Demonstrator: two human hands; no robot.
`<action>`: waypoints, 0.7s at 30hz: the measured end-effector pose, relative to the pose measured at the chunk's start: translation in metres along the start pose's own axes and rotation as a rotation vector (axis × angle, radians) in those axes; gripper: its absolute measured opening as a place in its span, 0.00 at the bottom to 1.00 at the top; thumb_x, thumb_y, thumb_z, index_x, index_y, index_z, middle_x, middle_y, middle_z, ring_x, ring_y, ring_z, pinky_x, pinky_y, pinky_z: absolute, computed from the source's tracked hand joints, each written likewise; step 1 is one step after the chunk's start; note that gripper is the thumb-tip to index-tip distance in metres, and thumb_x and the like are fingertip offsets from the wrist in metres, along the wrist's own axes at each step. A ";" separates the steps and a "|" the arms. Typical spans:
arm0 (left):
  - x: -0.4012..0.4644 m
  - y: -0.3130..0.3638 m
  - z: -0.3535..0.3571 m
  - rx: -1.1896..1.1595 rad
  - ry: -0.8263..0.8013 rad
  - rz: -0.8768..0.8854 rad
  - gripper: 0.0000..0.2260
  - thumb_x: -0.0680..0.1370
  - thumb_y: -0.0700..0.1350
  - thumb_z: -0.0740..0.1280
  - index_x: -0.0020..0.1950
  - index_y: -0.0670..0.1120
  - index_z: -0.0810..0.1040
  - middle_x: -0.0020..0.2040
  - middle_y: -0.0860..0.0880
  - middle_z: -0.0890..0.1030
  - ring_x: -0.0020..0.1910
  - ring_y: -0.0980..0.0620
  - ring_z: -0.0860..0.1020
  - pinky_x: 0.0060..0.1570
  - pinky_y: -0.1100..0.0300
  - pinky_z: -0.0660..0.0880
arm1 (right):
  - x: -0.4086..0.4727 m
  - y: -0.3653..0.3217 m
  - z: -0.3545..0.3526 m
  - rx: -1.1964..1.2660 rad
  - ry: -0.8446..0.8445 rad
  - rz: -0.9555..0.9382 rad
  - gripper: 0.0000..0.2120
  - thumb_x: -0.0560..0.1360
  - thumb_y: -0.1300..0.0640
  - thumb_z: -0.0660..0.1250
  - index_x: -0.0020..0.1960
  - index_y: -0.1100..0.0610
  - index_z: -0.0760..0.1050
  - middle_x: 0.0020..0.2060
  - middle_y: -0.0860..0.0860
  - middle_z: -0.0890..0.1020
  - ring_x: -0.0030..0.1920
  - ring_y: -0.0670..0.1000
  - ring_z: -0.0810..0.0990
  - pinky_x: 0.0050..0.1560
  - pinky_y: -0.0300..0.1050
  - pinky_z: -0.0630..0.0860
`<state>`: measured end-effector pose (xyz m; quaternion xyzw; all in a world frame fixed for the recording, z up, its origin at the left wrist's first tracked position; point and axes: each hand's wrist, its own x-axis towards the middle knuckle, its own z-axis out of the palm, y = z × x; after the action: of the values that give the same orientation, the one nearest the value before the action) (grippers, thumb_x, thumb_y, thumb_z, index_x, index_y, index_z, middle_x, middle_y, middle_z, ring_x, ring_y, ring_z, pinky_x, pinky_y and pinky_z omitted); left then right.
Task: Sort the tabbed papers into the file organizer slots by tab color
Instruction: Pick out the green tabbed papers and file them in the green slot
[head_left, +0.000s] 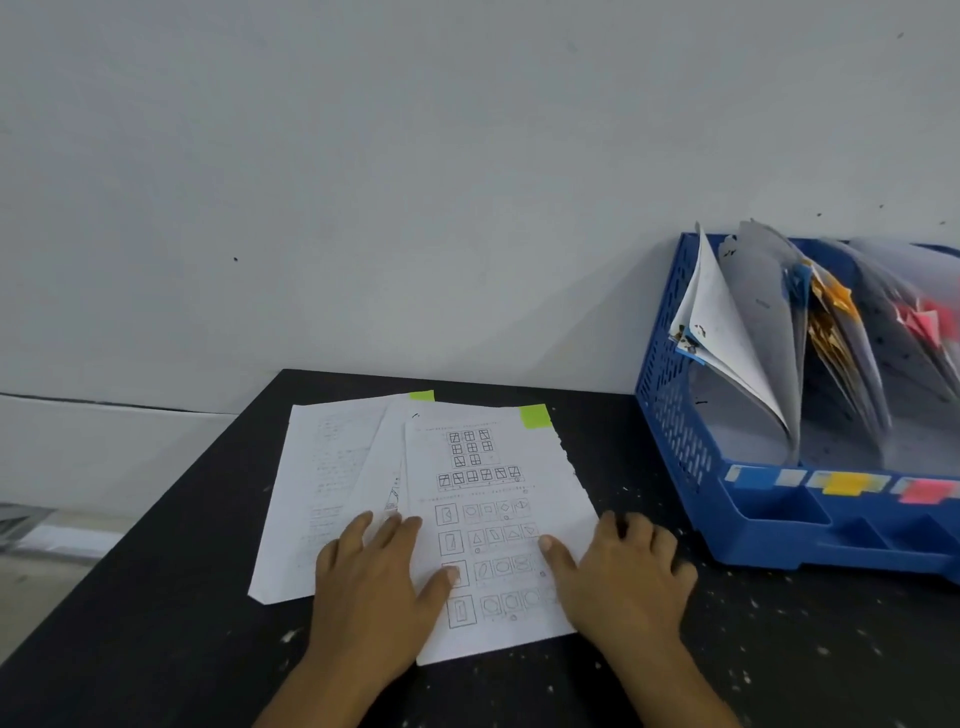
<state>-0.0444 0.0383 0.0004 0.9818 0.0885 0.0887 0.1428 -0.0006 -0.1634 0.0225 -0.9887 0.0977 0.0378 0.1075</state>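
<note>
Three white sheets lie fanned on the black table. The top sheet (488, 499), printed with shape puzzles, carries a green tab (535, 415) at its upper right corner. A second green tab (422, 396) shows on a sheet beneath it. My left hand (376, 582) rests flat on the sheets' lower left, fingers spread. My right hand (623, 577) lies flat at the top sheet's right edge, thumb on the paper. The blue file organizer (675, 415) stands at the right, its slots holding papers with blue, yellow and pink tabs; matching colour labels (847, 483) mark its front.
A pale wall rises directly behind the table. The black table (182, 597) is speckled with white flecks, and its left edge runs diagonally down toward the lower left. Beyond that edge the floor shows.
</note>
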 end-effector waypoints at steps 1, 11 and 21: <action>-0.001 0.000 0.003 -0.013 0.007 0.017 0.31 0.75 0.69 0.53 0.75 0.56 0.60 0.76 0.56 0.62 0.77 0.51 0.53 0.74 0.51 0.51 | 0.001 -0.002 0.001 0.009 0.003 -0.005 0.40 0.73 0.27 0.49 0.76 0.52 0.58 0.74 0.53 0.61 0.73 0.56 0.57 0.68 0.57 0.58; 0.000 0.001 0.011 -0.315 0.026 0.097 0.28 0.74 0.57 0.68 0.73 0.58 0.64 0.68 0.60 0.71 0.71 0.57 0.64 0.73 0.60 0.51 | 0.011 -0.001 -0.013 0.322 -0.028 0.026 0.21 0.76 0.43 0.65 0.66 0.45 0.65 0.58 0.48 0.76 0.56 0.50 0.75 0.56 0.51 0.75; 0.001 0.002 0.000 -0.474 -0.012 0.043 0.34 0.72 0.57 0.71 0.74 0.59 0.58 0.68 0.64 0.62 0.66 0.61 0.66 0.67 0.59 0.68 | 0.021 0.011 -0.022 0.877 -0.137 0.148 0.35 0.74 0.61 0.71 0.75 0.49 0.58 0.63 0.53 0.75 0.53 0.54 0.78 0.51 0.50 0.78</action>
<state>-0.0432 0.0365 0.0007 0.9230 0.0435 0.1041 0.3680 0.0191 -0.1829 0.0401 -0.8353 0.1674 0.0657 0.5196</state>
